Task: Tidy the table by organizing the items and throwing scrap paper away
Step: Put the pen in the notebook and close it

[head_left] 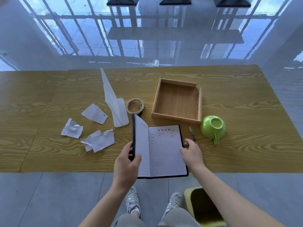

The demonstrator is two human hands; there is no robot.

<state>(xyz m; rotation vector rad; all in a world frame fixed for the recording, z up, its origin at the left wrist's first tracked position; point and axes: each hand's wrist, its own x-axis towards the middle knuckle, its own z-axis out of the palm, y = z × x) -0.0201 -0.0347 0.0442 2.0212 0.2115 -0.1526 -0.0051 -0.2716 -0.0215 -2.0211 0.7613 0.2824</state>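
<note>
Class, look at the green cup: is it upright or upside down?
Upside down: the green cup rests rim-down on the table, its base ring facing up.

- The printed heading and handwritten lines on the notebook are too small to read.
- The fingers of the left hand lie mostly behind the notebook's raised left cover, and the hand covers the near left corner.
- Right of the notebook, the near end of the pen is hidden behind the right hand.
- Just beyond the raised cover, a dark thing touches the tape roll; what it is cannot be told.
- Nearer than the notebook, on the floor, the yellow bin is cut off by the bottom edge, and its inside is too dark to see.
- Left of the notebook, the marks on the scrap papers are unreadable.
</note>
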